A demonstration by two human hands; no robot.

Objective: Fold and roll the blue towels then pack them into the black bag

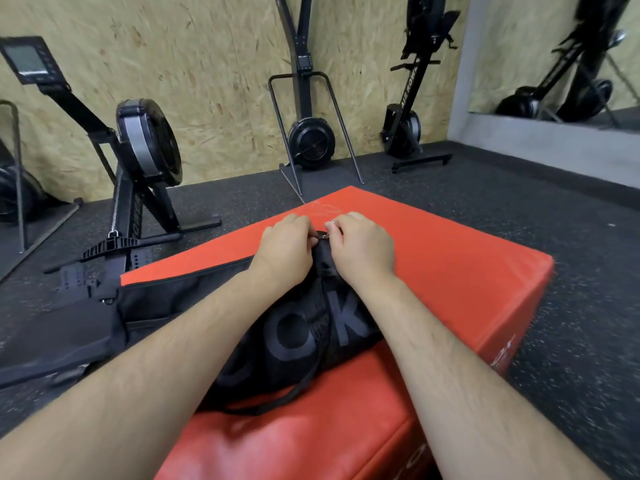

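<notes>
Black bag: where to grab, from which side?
Take the loose strap of the black bag, coming from the near side: it loops clear of the bag onto the red box, so fingers can hook under it. Left hand and right hand pinch the far end.

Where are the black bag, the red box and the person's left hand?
black bag point(294, 337): head view, on its lettered side.
red box point(443, 271): head view, on its bare top.
left hand point(287, 245): head view, on the back of the hand, at the bag's far end.
</notes>
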